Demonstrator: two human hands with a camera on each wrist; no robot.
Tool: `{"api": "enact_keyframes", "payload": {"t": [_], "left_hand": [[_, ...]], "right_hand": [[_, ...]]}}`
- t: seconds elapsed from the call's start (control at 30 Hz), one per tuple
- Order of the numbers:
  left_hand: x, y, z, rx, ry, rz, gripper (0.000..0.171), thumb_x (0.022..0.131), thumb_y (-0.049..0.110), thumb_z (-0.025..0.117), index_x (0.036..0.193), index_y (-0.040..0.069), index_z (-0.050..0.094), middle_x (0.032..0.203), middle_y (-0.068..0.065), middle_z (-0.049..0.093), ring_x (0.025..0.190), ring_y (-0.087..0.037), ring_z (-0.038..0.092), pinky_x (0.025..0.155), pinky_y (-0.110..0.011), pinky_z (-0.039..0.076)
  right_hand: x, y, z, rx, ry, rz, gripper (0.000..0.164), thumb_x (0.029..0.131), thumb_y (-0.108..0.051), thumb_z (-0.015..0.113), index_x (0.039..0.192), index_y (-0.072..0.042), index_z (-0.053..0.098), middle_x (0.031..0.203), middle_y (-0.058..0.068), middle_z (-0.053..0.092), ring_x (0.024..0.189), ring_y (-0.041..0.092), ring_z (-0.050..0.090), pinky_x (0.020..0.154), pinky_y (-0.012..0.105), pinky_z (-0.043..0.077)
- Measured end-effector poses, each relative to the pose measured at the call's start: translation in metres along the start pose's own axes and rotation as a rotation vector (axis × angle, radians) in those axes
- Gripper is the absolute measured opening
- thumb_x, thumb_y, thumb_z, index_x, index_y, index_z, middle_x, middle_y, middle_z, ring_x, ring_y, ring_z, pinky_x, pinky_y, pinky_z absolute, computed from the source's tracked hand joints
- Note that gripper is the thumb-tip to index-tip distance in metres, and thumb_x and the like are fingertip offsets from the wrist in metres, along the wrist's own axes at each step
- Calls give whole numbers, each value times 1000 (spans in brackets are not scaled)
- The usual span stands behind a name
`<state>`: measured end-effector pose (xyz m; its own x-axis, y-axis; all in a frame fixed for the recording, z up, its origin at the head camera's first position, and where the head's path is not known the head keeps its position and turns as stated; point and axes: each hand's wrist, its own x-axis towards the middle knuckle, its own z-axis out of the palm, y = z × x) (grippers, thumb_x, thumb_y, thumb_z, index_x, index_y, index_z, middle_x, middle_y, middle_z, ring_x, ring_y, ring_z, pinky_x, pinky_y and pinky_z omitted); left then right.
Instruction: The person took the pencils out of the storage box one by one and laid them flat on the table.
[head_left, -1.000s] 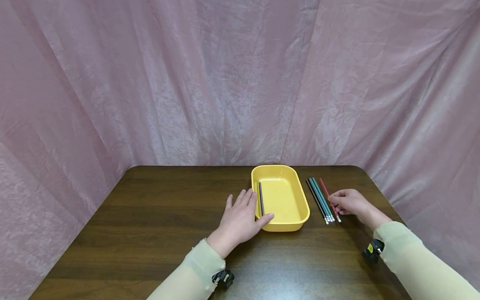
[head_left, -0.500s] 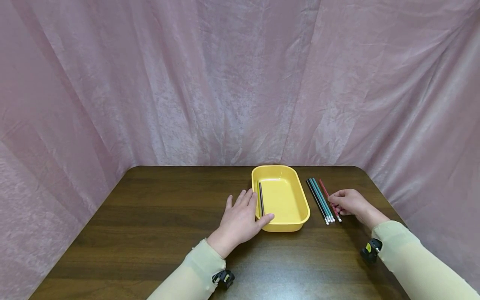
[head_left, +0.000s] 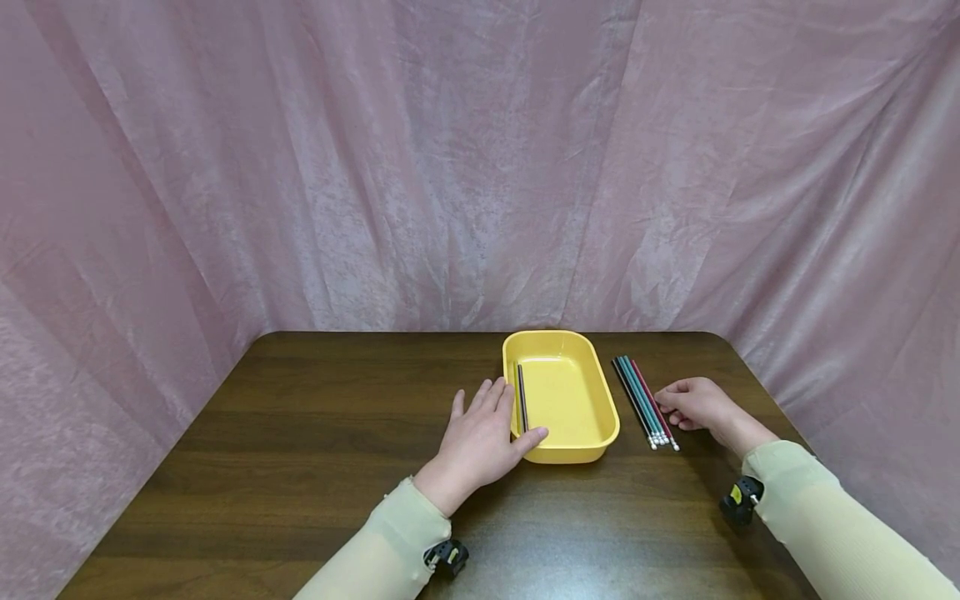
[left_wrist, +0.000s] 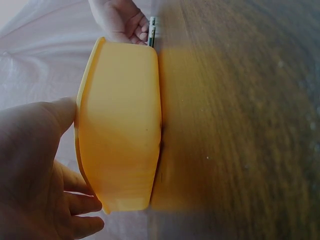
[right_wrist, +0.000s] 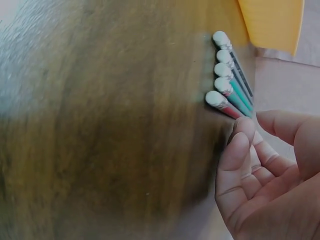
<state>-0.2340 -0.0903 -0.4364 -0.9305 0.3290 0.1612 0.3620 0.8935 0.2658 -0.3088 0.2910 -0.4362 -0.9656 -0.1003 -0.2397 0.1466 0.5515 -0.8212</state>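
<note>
In the head view my left hand [head_left: 480,433] lies with spread fingers along the left side of a yellow tray [head_left: 609,410]. Its thumb reaches over the near rim, and the left wrist view shows fingertips at the tray's edge [left_wrist: 78,130]. Right of the tray, several black and teal pencils [head_left: 643,400] lie side by side, white eraser ends nearest me. A red pencil [head_left: 648,387] closes the row on the right, its eraser end slightly apart. My right hand [head_left: 697,403] is beside this pencil, fingers loosely bent, fingertips right at its shaft.
Inside the tray, a dark pencil [head_left: 522,396] and a yellowish one lie along the left wall. Everything stands on a dark brown wooden table [head_left: 337,433]. A pink curtain [head_left: 465,167] hangs behind its far edge.
The red pencil has shifted left, out of my right fingers, and now lies against the teal pencils. My right hand has barely moved, and my left hand keeps its place at the tray.
</note>
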Motion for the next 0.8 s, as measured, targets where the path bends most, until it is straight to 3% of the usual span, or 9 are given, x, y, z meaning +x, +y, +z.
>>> {"api": "enact_keyframes", "payload": {"t": [0.47,0.8], "left_hand": [[0,-1,1,-4,-16,-11,96,108,74,51,170,1,39,175,-17,39,164,-36,32,127,-71,23],[-1,-1,4,1,-9,-7,97,108,74,50,169,1,40,175,-17,39,164,-37,33,127,-71,23]], "right_hand": [[-7,-38,6,11,17,-64,41,114,-17,60,135,19,62,100,9,72,74,9,64,65,24,57],[-10,-67,26,-12,1,-126,40,113,-23,65,130,13,66,100,8,72,77,12,66,69,28,60]]}}
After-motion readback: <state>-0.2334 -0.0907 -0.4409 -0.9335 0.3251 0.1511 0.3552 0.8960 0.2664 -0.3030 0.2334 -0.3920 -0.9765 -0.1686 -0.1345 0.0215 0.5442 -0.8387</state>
